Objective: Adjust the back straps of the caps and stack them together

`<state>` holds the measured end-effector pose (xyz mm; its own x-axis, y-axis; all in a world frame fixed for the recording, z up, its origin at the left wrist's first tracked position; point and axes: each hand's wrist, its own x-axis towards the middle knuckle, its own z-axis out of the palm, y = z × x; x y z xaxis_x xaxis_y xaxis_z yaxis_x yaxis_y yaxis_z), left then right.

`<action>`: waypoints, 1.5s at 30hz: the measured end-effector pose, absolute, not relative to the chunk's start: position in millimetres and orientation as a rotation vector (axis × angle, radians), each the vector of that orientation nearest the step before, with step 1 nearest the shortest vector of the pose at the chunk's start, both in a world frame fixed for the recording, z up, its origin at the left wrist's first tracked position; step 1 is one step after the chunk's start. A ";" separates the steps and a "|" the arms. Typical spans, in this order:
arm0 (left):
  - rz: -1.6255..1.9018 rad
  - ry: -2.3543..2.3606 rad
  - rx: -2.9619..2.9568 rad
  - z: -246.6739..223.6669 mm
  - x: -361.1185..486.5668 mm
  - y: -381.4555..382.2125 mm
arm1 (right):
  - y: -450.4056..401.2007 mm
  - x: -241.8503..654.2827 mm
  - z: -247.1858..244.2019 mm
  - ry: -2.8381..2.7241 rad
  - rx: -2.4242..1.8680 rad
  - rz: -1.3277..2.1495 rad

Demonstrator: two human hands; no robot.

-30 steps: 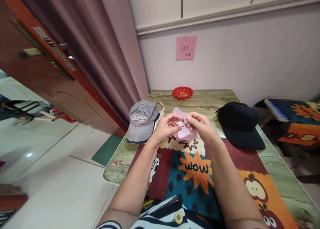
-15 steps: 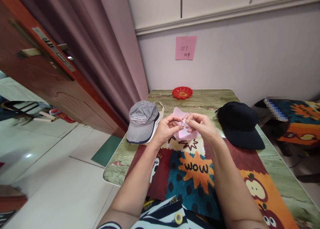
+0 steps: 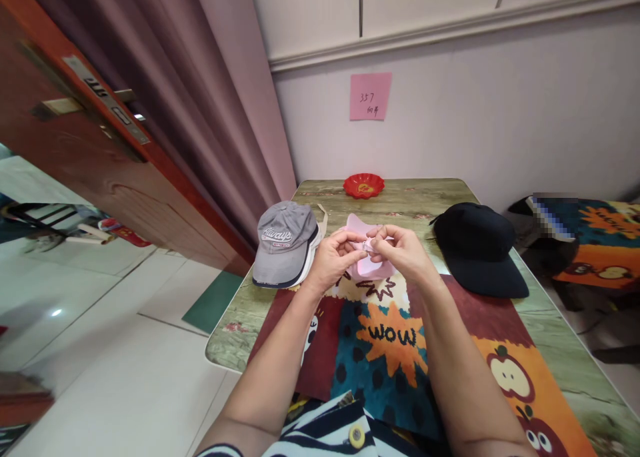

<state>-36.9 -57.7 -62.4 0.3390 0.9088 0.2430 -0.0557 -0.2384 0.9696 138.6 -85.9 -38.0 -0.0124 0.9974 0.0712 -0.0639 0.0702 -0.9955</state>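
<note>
A pink cap [image 3: 373, 269] lies at the middle of the table, partly hidden behind my hands. My left hand [image 3: 336, 257] pinches a strap or buckle part of it from the left. From the right, my right hand [image 3: 400, 247] pinches the same pink strap, its fingertips close to the left ones. To the left sits a grey cap [image 3: 283, 240] with white lettering, stacked on a white one. A black cap [image 3: 475, 247] rests to the right, brim toward me.
The wooden-patterned table [image 3: 235, 330] carries a colourful mat [image 3: 380, 370] near me. At its back edge is a red scalloped dish [image 3: 364, 186]. A door [image 3: 165, 210] and curtain stand at the left; a pink note [image 3: 371, 96] is on the wall.
The fingers of my right hand have shifted slightly at the pink strap. Both hands keep their hold, and the caps beside them have not moved.
</note>
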 end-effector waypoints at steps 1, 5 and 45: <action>1.119 0.812 1.525 -62.3 -36.8 -57.8 | -85.7 138.2 -38.4 -1.221 -1.114 1.175; 1.118 0.830 1.547 -60.4 -36.4 -58.6 | -82.8 138.7 -44.8 -1.300 -1.154 1.073; 1.096 0.891 1.844 -50.4 -31.4 -63.2 | -87.9 158.5 -40.2 -1.503 -1.214 1.072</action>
<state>-31.4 -63.2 -50.4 0.3779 0.8572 0.3499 0.1677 -0.4351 0.8846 158.5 -87.9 -40.2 -0.1145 0.9861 0.1206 0.2071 0.1424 -0.9679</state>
